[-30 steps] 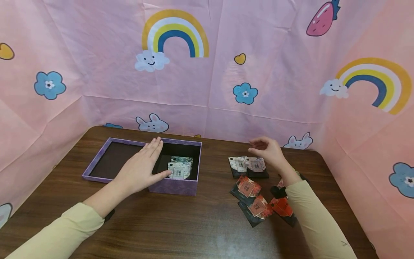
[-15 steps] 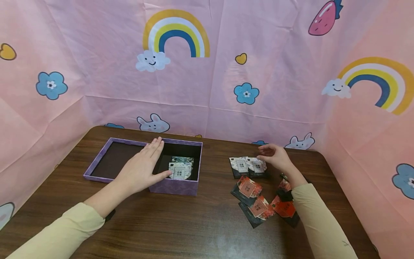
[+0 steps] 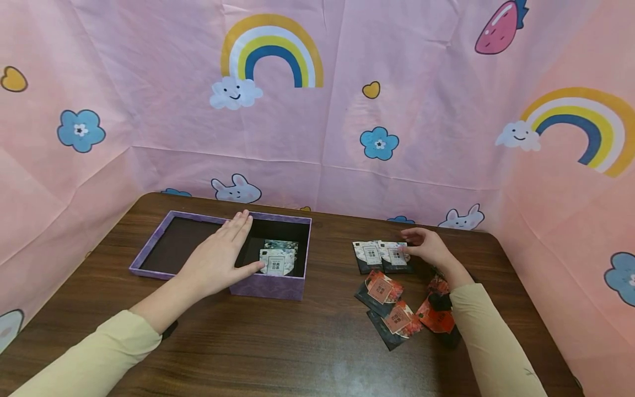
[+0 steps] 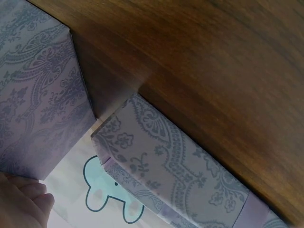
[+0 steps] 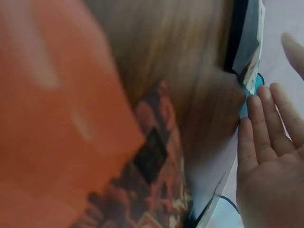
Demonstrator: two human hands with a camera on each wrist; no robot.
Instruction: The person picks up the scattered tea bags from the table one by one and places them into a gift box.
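Observation:
My left hand [image 3: 213, 256] lies over the left side of an open purple patterned box [image 3: 268, 288], fingers straight and thumb near its front rim. Inside the box sit a white printed sachet [image 3: 276, 263] and a green one [image 3: 290, 245] behind it. My right hand [image 3: 428, 248] hovers by the right one of two white-and-black sachets [image 3: 396, 255], thumb at its edge; whether it touches is unclear. The left white-and-black sachet [image 3: 368, 257] lies alongside. In the right wrist view the right hand's fingers [image 5: 259, 126] are extended, with nothing gripped.
The purple lid [image 3: 149, 248] lies inside up, left of the box. Several red-and-black sachets [image 3: 381, 289] are spread below the white ones, some partly under my right forearm. A pink printed cloth [image 3: 342, 182] stands behind the brown wooden table [image 3: 278, 342].
My right hand has moved slightly right and down, coming closer to the right white-and-black sachet. The left hand stays on the box.

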